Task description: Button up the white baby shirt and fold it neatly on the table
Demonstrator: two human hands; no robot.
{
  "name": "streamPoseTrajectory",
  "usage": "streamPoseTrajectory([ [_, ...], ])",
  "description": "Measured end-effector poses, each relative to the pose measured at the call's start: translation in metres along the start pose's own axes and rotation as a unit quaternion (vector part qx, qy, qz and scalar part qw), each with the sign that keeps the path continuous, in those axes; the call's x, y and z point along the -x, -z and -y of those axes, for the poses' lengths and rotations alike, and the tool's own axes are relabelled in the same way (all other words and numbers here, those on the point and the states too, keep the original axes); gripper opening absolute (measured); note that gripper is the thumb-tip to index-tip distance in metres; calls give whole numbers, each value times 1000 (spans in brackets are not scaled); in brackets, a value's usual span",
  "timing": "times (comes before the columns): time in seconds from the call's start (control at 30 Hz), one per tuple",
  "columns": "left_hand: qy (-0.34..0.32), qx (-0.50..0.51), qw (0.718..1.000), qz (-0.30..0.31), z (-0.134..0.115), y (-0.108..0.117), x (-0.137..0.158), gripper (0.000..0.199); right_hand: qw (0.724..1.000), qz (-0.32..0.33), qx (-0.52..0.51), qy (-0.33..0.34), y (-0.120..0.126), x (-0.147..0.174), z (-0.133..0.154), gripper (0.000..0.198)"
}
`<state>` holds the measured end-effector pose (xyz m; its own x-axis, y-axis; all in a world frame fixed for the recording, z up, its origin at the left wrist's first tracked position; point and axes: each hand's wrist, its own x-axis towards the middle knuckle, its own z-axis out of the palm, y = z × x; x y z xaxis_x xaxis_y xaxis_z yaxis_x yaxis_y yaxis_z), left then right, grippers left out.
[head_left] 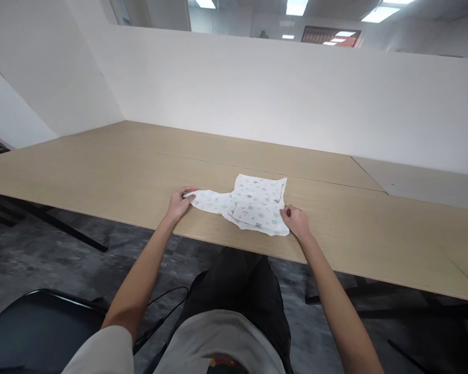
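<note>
A small white garment (257, 202) with little dark printed figures lies on the wooden table, its body partly folded over in layers. One sleeve-like part (212, 201) stretches out to the left. My left hand (180, 202) grips the tip of that part between thumb and fingers. At the garment's right edge, my right hand (296, 219) pinches the cloth with curled fingers. The upper part of the garment lies flat beyond both hands, and its lower edge is near the table's front.
The long light-brown table (113, 171) has seams between its panels and meets a white wall (234, 93) at the back. A window runs above the wall. On the floor at lower left stands a black chair (42, 332), with a dark cable (167, 311) beside it.
</note>
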<state>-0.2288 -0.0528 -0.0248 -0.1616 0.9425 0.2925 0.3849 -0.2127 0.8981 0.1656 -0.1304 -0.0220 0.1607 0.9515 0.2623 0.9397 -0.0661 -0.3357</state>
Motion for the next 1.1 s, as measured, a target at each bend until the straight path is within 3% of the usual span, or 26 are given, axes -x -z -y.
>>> streamPoseTrajectory([
  [0.67, -3, 9, 1000, 6, 9, 0, -3, 38, 997, -8, -44, -67, 2, -2, 1, 21],
  [0.9, 3, 3, 1000, 5, 5, 0, -2, 36, 999, -4, -29, -45, 2, -2, 3, 22],
  [1.1, -3, 0, 1000, 7, 5, 1, -1, 36, 997, 7, -44, -63, 2, -3, 4, 18],
])
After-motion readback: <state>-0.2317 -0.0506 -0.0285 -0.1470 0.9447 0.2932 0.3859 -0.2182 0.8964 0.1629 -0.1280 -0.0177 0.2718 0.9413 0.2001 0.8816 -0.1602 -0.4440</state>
